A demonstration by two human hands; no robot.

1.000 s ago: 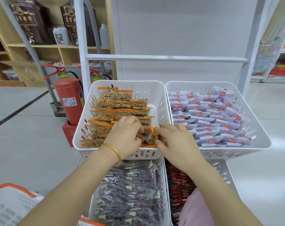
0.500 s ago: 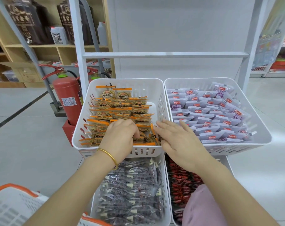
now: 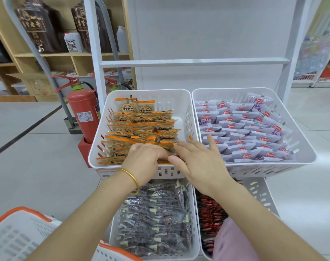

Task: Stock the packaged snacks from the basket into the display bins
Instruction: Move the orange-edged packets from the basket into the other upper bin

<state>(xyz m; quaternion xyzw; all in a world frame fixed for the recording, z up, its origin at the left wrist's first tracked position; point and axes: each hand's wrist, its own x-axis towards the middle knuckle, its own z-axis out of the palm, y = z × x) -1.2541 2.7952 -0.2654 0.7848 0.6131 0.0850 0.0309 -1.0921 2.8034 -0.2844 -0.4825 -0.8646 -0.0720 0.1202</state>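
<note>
Spreading right hand flatter; left hand seemingly still gripping packets.

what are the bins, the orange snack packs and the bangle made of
Bins: white moulded plastic, matte, judging by slotted walls and rounded rims. Packs: thin glossy plastic film, apparently; clear with orange sealed edges. Bangle: probably polished gold-coloured metal; it shines.
</note>
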